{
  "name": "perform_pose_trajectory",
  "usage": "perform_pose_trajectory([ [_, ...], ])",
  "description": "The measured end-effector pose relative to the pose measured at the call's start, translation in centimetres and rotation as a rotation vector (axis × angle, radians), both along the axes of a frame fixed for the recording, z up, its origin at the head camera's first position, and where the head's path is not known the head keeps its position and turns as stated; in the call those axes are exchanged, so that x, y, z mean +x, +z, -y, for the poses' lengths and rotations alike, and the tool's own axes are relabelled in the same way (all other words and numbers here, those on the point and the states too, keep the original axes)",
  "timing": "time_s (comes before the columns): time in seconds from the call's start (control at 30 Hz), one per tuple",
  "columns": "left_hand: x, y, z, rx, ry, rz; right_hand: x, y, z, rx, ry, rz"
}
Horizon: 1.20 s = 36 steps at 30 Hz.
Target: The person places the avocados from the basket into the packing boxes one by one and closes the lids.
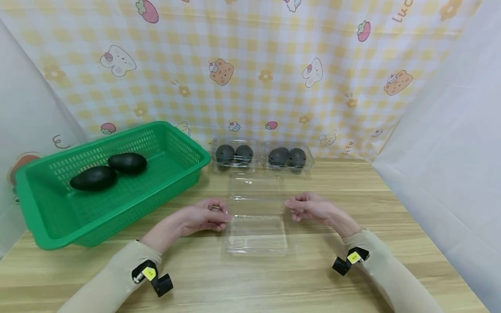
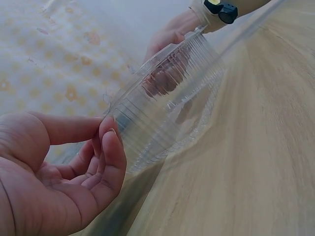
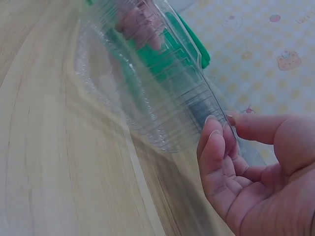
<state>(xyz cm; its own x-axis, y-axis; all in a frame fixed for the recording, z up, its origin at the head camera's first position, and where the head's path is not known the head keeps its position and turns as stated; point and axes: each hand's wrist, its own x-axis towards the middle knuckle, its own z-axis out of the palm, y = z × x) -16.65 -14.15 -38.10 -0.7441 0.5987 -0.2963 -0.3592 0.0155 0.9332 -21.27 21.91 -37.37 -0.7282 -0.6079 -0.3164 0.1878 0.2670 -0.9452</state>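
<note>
A clear plastic clamshell box (image 1: pixel 256 234) lies opened out in front of me, its lid part towards the back. My left hand (image 1: pixel 207 216) pinches its left rim between thumb and fingertips, as the left wrist view shows closely. On the opposite side my right hand (image 1: pixel 312 207) pinches the right rim the same way. Ribbed clear walls of the box (image 3: pixel 162 93) fill much of the right wrist view. Nothing can be seen inside it.
To the left stands a green plastic basket (image 1: pixel 168 198) holding two dark avocados (image 1: pixel 94 178). Behind the opened box, two closed clear boxes (image 1: pixel 260 157) each hold two dark, rounded fruits (image 1: pixel 244 154). A checked curtain (image 1: pixel 250 100) hangs behind the wooden table (image 1: pixel 250 287).
</note>
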Motion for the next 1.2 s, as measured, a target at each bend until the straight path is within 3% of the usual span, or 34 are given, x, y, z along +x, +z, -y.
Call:
perform_pose_trajectory([
  [0.4,0.3,-0.1,1.4,-0.001,0.001,-0.008,-0.1,0.1,1.8,-0.006,-0.033,-0.006],
  [0.83,0.8,0.7,1.5,-0.045,0.011,-0.027,0.0,0.1,2.3,-0.04,-0.071,0.01],
  [1.2,1.0,1.6,2.0,-0.217,0.016,-0.163,-0.2,-0.2,2.6,-0.043,-0.063,0.009],
])
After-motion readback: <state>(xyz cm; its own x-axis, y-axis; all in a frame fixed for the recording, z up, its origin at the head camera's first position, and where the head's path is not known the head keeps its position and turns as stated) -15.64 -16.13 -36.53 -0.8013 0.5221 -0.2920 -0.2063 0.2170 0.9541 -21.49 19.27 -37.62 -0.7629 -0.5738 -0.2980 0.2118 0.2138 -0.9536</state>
